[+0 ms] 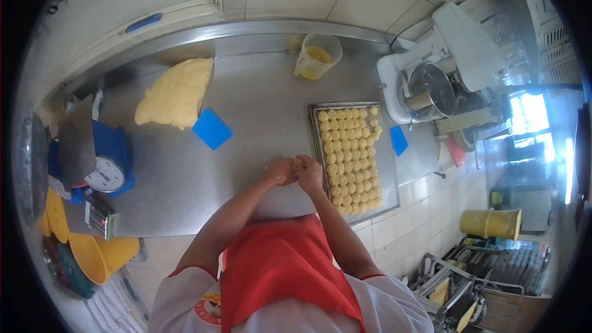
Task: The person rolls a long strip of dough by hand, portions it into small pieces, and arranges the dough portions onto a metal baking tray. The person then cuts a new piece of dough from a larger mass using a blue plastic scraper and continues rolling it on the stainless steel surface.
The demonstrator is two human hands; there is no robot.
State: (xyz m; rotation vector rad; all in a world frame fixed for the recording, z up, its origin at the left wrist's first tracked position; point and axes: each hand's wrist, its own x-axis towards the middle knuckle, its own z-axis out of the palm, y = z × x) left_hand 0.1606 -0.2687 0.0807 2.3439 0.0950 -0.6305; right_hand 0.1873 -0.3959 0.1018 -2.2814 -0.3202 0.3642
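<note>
Watching remotely, I see the left grip (282, 171) and right grip (309, 174) curled together — whether around anything, I cannot tell — with dough balls (348, 156) on the tray (390, 185) just right.

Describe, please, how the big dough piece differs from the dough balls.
Size and number: the dough piece is one large mass, while the dough balls are many and small.
Shape: the dough piece is broad with an uneven outline; the dough balls are rounded.
Place: the dough balls sit in rows on the tray; the dough piece lies apart, farther left.
Shared: both are pale yellow.
</note>
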